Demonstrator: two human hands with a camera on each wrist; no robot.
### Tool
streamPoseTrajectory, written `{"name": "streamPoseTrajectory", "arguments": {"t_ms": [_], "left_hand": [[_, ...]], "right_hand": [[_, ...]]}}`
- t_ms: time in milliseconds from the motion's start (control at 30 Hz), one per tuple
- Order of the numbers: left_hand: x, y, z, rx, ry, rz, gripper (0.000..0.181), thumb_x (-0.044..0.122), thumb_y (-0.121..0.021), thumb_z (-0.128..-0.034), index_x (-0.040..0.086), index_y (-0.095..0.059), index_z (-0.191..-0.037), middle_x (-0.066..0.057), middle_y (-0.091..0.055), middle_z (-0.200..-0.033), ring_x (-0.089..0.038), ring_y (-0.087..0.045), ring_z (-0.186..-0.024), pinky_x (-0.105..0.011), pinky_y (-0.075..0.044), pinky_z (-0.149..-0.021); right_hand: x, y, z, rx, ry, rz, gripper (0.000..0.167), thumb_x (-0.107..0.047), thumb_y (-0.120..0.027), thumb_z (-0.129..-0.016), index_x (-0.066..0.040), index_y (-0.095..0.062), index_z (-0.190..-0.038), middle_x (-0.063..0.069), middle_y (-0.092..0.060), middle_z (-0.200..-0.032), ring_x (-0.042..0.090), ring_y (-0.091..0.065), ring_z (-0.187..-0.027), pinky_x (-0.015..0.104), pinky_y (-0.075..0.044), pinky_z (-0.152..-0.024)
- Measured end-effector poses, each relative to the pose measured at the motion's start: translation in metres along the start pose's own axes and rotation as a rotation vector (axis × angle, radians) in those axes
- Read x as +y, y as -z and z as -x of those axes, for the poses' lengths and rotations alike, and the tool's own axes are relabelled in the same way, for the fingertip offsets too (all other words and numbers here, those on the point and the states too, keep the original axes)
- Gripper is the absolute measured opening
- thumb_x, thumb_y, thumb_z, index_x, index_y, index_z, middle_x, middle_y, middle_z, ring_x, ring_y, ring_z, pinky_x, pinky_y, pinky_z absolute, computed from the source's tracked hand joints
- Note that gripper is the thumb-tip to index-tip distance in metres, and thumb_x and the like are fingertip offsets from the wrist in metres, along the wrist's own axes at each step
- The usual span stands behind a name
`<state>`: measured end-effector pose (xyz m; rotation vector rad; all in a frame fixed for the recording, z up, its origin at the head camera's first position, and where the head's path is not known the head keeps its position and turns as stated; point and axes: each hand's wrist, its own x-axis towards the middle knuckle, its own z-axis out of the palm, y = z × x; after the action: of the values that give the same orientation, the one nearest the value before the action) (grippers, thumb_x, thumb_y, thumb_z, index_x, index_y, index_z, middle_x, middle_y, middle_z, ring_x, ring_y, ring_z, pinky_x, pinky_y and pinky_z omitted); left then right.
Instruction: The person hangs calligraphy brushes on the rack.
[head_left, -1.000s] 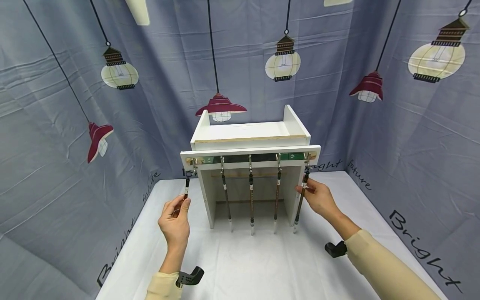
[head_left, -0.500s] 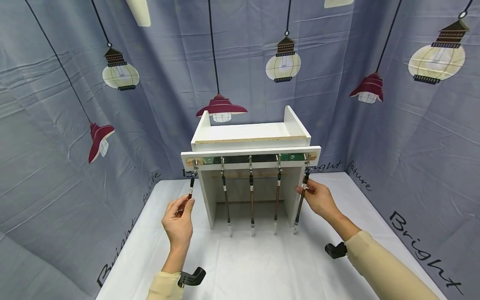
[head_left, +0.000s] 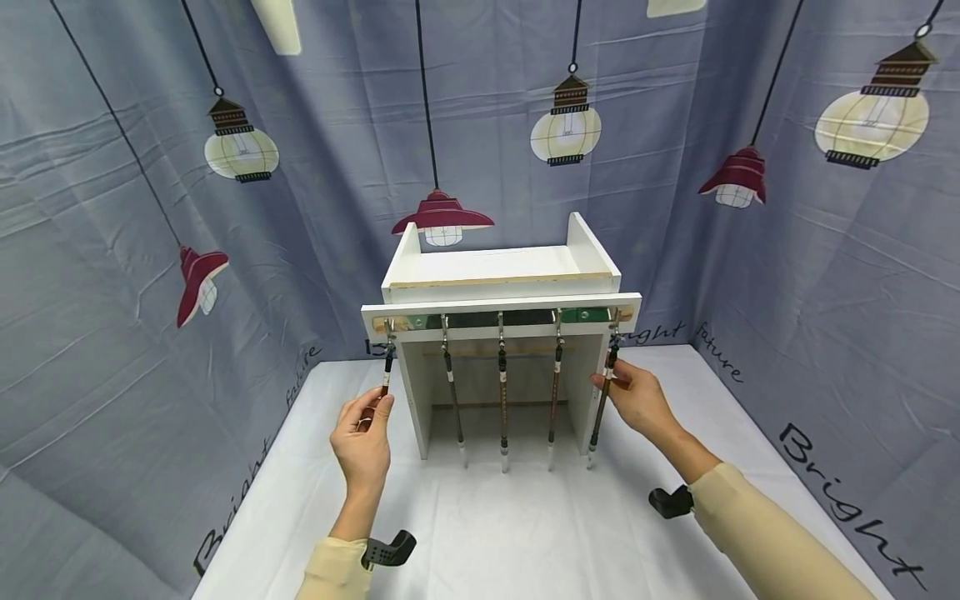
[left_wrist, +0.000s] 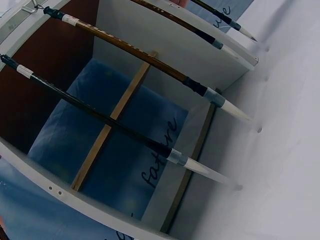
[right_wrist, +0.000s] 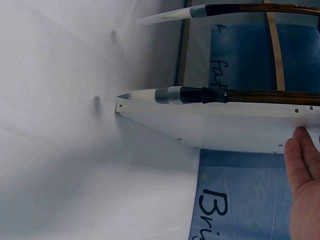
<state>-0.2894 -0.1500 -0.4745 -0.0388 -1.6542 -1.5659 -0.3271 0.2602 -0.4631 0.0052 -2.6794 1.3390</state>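
Near the left end of the white rack, my left hand pinches the upper shaft of a calligraphy brush. Its dark top is just below the leftmost hook; whether its loop is on the hook is too small to tell. The hand hides the rest of the brush. At the other end, my right hand is beside the rightmost hanging brush. In the right wrist view, its straight fingers touch the outer face of the side panel. Brushes hang bristles down between.
The rack has a white shelf on top and stands on a white-covered table. A blue-grey curtain printed with lamps surrounds the back and sides. A wrist camera is strapped to each forearm.
My left hand has moved slightly to the right, bringing the brush top close under the leftmost hook. The right hand stays where it was.
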Motion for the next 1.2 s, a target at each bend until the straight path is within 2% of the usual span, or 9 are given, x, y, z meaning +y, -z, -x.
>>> {"name": "streamPoseTrajectory", "arguments": {"t_ms": [67, 167, 400, 500, 600, 933, 1200], "left_hand": [[0.001, -0.002, 0.001, 0.003, 0.006, -0.017, 0.019, 0.001, -0.08, -0.088, -0.002, -0.079, -0.107, -0.016, -0.066, -0.094, 0.0, -0.056, -0.077, -0.01, -0.044, -0.061], [0.013, -0.005, 0.003, 0.0, -0.005, -0.033, 0.019, -0.002, -0.078, -0.0886, -0.006, -0.077, -0.107, -0.02, -0.066, -0.093, 0.0, -0.055, -0.077, -0.01, -0.044, -0.061], [0.008, -0.01, 0.004, -0.002, -0.006, -0.028, 0.019, 0.001, -0.08, -0.088, -0.003, -0.077, -0.107, -0.02, -0.065, -0.091, 0.0, -0.056, -0.077, -0.01, -0.044, -0.062], [0.02, -0.012, 0.005, -0.006, -0.012, -0.019, 0.019, -0.002, -0.079, -0.0878, -0.007, -0.076, -0.106, -0.022, -0.064, -0.089, -0.002, -0.057, -0.077, -0.011, -0.045, -0.063], [0.025, -0.013, 0.006, -0.009, -0.019, -0.012, 0.019, -0.004, -0.079, -0.087, -0.008, -0.075, -0.105, -0.023, -0.064, -0.089, -0.004, -0.059, -0.077, -0.01, -0.047, -0.064], [0.022, -0.017, 0.004, -0.026, -0.029, -0.033, 0.023, -0.003, -0.079, -0.0879, -0.01, -0.074, -0.109, -0.026, -0.066, -0.091, -0.002, -0.061, -0.08, -0.009, -0.047, -0.066], [0.022, -0.022, 0.002, -0.027, -0.047, -0.073, 0.02, -0.003, -0.078, -0.0879, -0.011, -0.075, -0.105, -0.027, -0.067, -0.092, -0.012, -0.06, -0.078, -0.011, -0.046, -0.068]], "right_hand": [[0.0, 0.0, 0.0, -0.001, -0.003, 0.001, 0.063, -0.049, -0.059, -0.103, -0.006, -0.053, -0.149, 0.026, -0.051, -0.152, 0.048, -0.052, -0.137, 0.062, -0.051, -0.104], [0.001, 0.0, 0.001, -0.002, -0.009, 0.002, 0.063, -0.049, -0.059, -0.103, -0.007, -0.053, -0.149, 0.026, -0.051, -0.152, 0.048, -0.052, -0.137, 0.062, -0.051, -0.104], [-0.001, 0.001, 0.001, 0.005, 0.002, 0.0, 0.059, -0.045, -0.06, -0.104, -0.007, -0.053, -0.149, 0.028, -0.05, -0.152, 0.049, -0.054, -0.136, 0.061, -0.052, -0.102], [-0.001, 0.001, 0.001, 0.002, 0.002, 0.0, 0.06, -0.045, -0.059, -0.104, -0.007, -0.053, -0.15, 0.029, -0.049, -0.153, 0.049, -0.054, -0.135, 0.061, -0.053, -0.101], [-0.002, 0.001, 0.002, 0.002, 0.01, 0.0, 0.06, -0.044, -0.06, -0.104, -0.006, -0.052, -0.15, 0.029, -0.05, -0.152, 0.049, -0.055, -0.134, 0.06, -0.054, -0.101], [-0.002, 0.001, 0.001, 0.008, 0.006, 0.011, 0.059, -0.046, -0.059, -0.104, -0.007, -0.055, -0.147, 0.029, -0.051, -0.151, 0.047, -0.057, -0.132, 0.059, -0.055, -0.098], [-0.003, 0.001, 0.003, 0.004, 0.002, 0.015, 0.062, -0.048, -0.059, -0.104, -0.008, -0.052, -0.15, 0.028, -0.05, -0.152, 0.047, -0.056, -0.133, 0.059, -0.055, -0.099]]}}
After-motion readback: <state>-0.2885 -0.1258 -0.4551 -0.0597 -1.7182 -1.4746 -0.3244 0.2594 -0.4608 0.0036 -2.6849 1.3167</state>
